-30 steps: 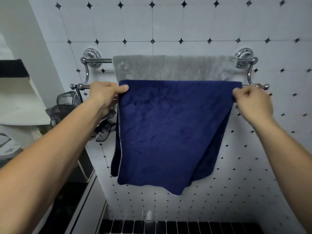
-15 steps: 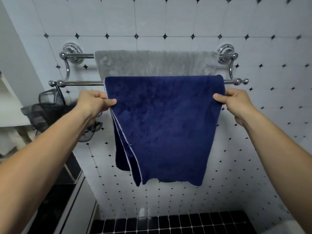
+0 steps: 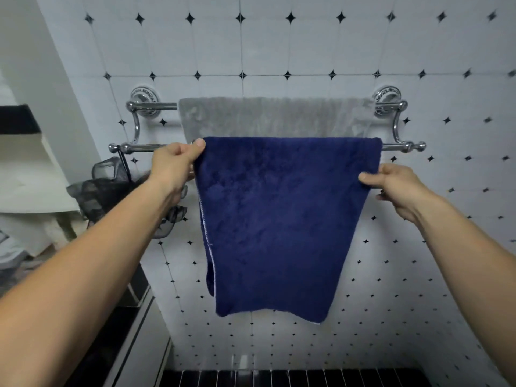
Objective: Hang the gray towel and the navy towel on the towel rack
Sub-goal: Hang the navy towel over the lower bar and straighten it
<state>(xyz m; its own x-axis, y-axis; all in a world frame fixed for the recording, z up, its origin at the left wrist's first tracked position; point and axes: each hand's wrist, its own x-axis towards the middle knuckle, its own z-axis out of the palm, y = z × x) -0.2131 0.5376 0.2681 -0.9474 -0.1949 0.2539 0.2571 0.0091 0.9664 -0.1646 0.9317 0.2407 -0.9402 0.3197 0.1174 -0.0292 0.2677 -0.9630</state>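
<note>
A chrome double-bar towel rack (image 3: pixel 139 148) is fixed to the tiled wall. The gray towel (image 3: pixel 273 117) hangs over its upper, rear bar. The navy towel (image 3: pixel 279 219) is draped over the lower, front bar and hangs down folded, its white-stitched edge showing on the left. My left hand (image 3: pixel 174 163) pinches the navy towel's top left corner at the bar. My right hand (image 3: pixel 396 185) grips its right edge a little below the bar.
A dark mesh pouch (image 3: pixel 106 185) hangs from the rack's left end. White folded items on a shelf (image 3: pixel 28 174) sit at the far left. A black tiled ledge (image 3: pixel 279 378) runs along the bottom, below the wall.
My left hand has risen from below the bar to the navy towel's top left corner. The towel's layers now hang flatter and more evenly; the right hand stays on the right edge.
</note>
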